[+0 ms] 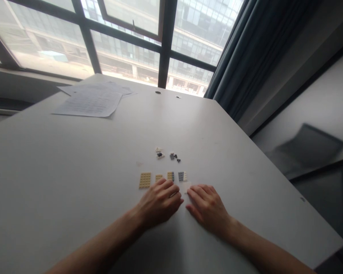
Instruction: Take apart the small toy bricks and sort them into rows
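My left hand (161,199) rests low over the table with its fingers curled and closed. Whatever its fingers may hold is hidden. My right hand (208,205) lies to its right, fingers stretched forward and thumb apart, the fingertips at the edge of a flat whitish piece (186,186). Just beyond the hands runs a row of toy building plates: a larger tan plate (145,180), a small tan plate (158,177) partly behind my left hand, a tan plate with a blue edge (170,176), and a grey plate (181,176) with a white strip beside it.
Farther out lie small white and black pieces (159,155) and small dark grey pieces (172,156). Printed paper sheets (88,101) are spread at the back left of the white table (103,160). Behind stand a window and a dark curtain (246,49).
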A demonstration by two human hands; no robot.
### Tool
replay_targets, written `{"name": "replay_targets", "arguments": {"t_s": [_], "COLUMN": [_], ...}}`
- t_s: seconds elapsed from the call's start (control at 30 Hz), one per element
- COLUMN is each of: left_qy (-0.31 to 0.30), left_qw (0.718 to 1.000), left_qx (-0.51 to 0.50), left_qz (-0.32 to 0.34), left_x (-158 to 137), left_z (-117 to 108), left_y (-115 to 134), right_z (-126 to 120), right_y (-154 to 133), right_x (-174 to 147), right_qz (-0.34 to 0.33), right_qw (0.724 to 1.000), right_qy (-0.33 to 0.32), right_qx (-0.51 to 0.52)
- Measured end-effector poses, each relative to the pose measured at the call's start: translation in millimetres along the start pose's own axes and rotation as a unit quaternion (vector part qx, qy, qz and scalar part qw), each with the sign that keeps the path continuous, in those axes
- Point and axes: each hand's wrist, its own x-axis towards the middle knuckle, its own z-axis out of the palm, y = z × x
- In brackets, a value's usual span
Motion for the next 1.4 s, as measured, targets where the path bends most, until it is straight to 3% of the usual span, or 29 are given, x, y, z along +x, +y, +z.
{"name": "replay_targets", "arguments": {"t_s": [0.77,1.1,1.4], "left_qy": [-0.022,-0.025,-0.042], "left_qw": [1.0,1.0,0.999], "left_qx": [0.0,-0.001,0.001], "left_qz": [0.002,0.009,0.001], "left_x": [-1,-1,-2], "left_z": [1,2,2], "left_y": [2,2,2], "right_z": [1,-2,-7], "right_y": [2,21,29], "right_x": [-2,1,14], "right_qz": [-0.002,0.055,0.058], "right_qw": [1.0,0.998,0.997], "right_qy": [-0.002,-0.009,-0.03], "right_qx": [0.003,-0.019,-0.032]}}
